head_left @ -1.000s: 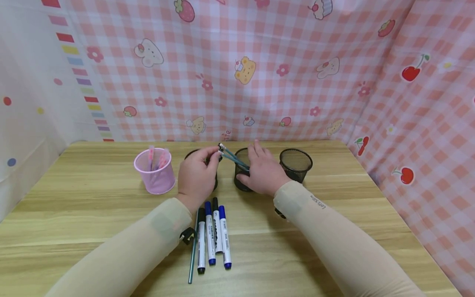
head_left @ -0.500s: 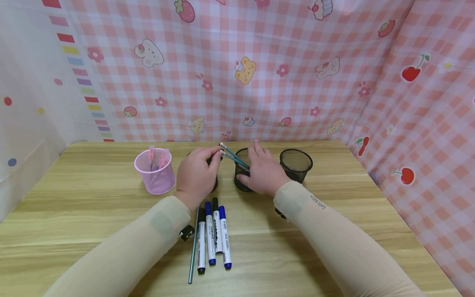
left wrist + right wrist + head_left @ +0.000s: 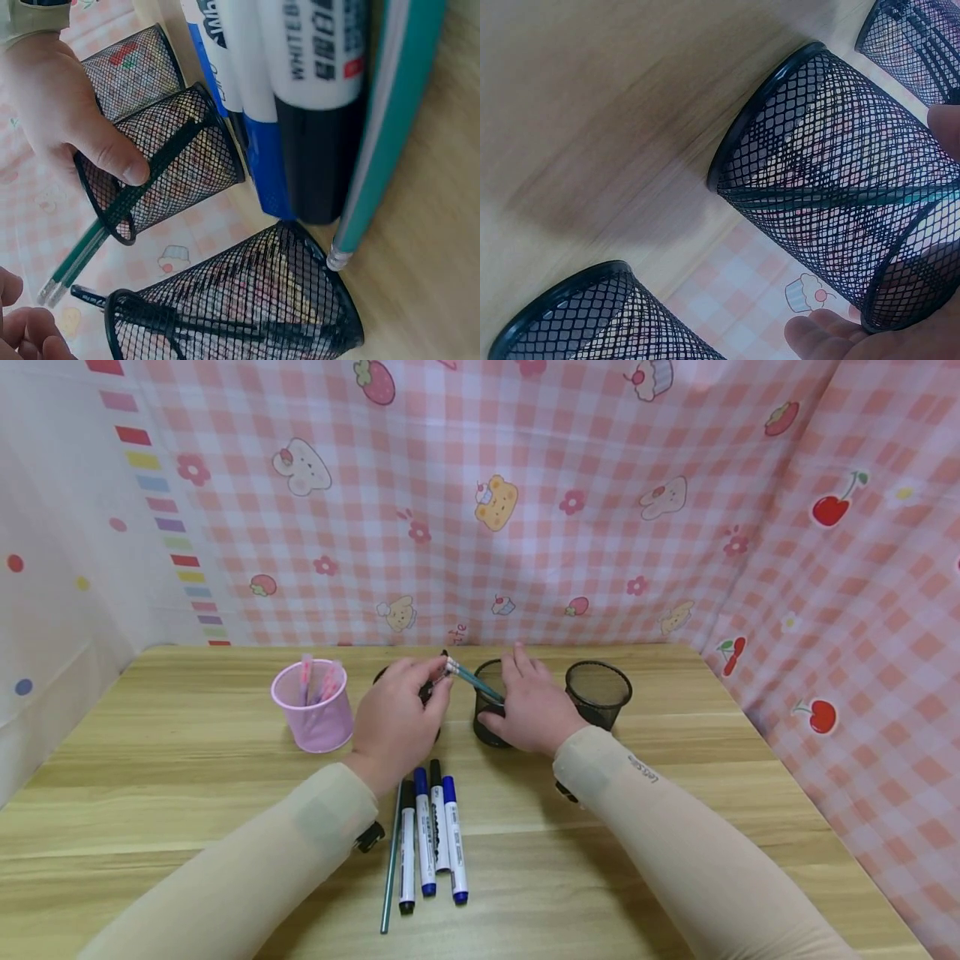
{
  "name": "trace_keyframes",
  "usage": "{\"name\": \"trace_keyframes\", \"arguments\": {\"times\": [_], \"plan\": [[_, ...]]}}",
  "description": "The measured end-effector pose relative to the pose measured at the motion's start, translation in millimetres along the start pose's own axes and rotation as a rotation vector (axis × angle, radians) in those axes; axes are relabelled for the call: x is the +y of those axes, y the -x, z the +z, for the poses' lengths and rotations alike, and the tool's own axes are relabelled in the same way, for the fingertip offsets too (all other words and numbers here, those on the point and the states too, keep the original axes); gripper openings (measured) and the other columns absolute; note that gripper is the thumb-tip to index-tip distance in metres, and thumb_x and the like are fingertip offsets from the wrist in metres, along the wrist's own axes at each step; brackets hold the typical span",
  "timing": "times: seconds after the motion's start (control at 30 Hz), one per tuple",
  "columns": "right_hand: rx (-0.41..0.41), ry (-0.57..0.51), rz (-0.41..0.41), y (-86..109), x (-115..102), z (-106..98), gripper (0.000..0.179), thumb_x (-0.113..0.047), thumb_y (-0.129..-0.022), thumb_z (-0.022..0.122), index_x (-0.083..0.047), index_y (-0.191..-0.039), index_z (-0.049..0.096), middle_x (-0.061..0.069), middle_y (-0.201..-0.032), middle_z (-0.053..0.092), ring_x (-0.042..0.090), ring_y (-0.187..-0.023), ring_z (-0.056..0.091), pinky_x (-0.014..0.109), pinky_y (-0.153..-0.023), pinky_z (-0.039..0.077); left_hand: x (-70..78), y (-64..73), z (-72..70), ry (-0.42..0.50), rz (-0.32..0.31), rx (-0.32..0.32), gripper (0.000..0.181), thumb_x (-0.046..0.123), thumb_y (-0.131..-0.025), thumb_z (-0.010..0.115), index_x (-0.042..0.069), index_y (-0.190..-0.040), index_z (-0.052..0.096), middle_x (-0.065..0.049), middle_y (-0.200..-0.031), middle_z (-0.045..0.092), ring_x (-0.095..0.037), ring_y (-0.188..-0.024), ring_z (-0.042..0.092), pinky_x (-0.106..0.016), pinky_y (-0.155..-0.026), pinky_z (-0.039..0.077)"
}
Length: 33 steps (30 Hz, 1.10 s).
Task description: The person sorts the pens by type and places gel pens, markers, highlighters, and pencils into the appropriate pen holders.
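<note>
My right hand [image 3: 536, 706] grips the middle black mesh pen holder [image 3: 832, 165], thumb on one side and fingers on the other. Two teal pencils [image 3: 476, 681] with white ends stand in it, leaning left out of the rim. Close to those ends is my left hand [image 3: 397, 714]; the left wrist view shows its fingers [image 3: 34, 330] loosely bent and apart from the pencils. Partly behind that hand is another black mesh pen holder [image 3: 240, 307] with a dark pen [image 3: 88, 297] sticking out.
Several whiteboard markers [image 3: 426, 843] with black or blue caps lie at the front beside a loose teal pencil [image 3: 390, 877]. A pink mesh holder [image 3: 321, 727] with pink pens stands left; a third black mesh holder [image 3: 598, 693] stands right. A checked cloth [image 3: 450, 560] hangs behind.
The left fingertips have parted and come off the pencil ends, and the hand has shifted slightly left. The two pencils now lean together. My right hand has stayed on the holder.
</note>
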State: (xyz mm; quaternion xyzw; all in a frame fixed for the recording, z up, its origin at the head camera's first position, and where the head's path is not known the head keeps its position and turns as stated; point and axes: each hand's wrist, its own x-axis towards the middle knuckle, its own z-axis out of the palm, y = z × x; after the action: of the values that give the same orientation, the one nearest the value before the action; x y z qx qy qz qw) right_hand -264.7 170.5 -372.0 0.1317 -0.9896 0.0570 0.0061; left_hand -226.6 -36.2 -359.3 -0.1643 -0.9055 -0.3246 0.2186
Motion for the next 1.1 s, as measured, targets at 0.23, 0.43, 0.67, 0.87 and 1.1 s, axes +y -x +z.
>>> {"name": "trace_keyframes", "arguments": {"times": [0.23, 0.43, 0.67, 0.87, 1.1], "plan": [[-0.003, -0.001, 0.005, 0.2, 0.4, 0.6, 0.101, -0.059, -0.099, 0.065, 0.001, -0.166, 0.02, 0.022, -0.176, 0.01, 0.041, -0.162, 0.021, 0.053, -0.128, 0.032, -3.3, 3.4, -8.3, 0.024, 0.002, -0.041, 0.039, 0.035, -0.106, 0.061, 0.014, -0.138, 0.068, -0.003, -0.124, 0.07, -0.02, -0.102, 0.069, -0.038, -0.079, 0.061], [0.002, -0.003, 0.006, 0.8, 0.4, 0.2, 0.1, -0.059, -0.099, 0.065, 0.001, -0.166, 0.021, 0.023, -0.176, 0.01, 0.041, -0.161, 0.022, 0.053, -0.128, 0.033, -7.4, 7.5, -15.3, 0.014, 0.005, -0.097, 0.039, 0.035, -0.105, 0.063, 0.014, -0.138, 0.066, -0.004, -0.122, 0.07, -0.022, -0.103, 0.07, -0.041, -0.082, 0.06], [-0.003, -0.003, 0.007, 0.2, 0.6, 0.6, 0.101, -0.06, -0.099, 0.064, 0.001, -0.166, 0.02, 0.022, -0.176, 0.009, 0.041, -0.161, 0.022, 0.053, -0.128, 0.033, -13.3, 13.9, -22.0, -0.035, -0.014, -0.193, 0.042, 0.036, -0.105, 0.062, 0.014, -0.141, 0.064, -0.005, -0.121, 0.072, -0.023, -0.101, 0.069, -0.041, -0.079, 0.06], [-0.004, -0.008, 0.008, -0.1, -0.1, 0.3, 0.101, -0.059, -0.099, 0.065, 0.0, -0.166, 0.02, 0.022, -0.176, 0.009, 0.042, -0.161, 0.023, 0.054, -0.127, 0.034, -19.7, 20.4, -26.8, -0.061, -0.035, -0.29, 0.043, 0.038, -0.106, 0.061, 0.013, -0.141, 0.064, -0.007, -0.12, 0.074, -0.025, -0.102, 0.069, -0.043, -0.082, 0.06], [-0.015, 0.001, 0.005, -0.2, -0.1, -0.5, 0.101, -0.06, -0.099, 0.063, 0.0, -0.167, 0.018, 0.022, -0.176, 0.008, 0.042, -0.161, 0.022, 0.054, -0.128, 0.033, -23.9, 26.4, -32.8, -0.086, -0.057, -0.387, 0.043, 0.037, -0.105, 0.064, 0.011, -0.139, 0.066, -0.009, -0.118, 0.075, -0.027, -0.103, 0.072, -0.046, -0.088, 0.061]]}}
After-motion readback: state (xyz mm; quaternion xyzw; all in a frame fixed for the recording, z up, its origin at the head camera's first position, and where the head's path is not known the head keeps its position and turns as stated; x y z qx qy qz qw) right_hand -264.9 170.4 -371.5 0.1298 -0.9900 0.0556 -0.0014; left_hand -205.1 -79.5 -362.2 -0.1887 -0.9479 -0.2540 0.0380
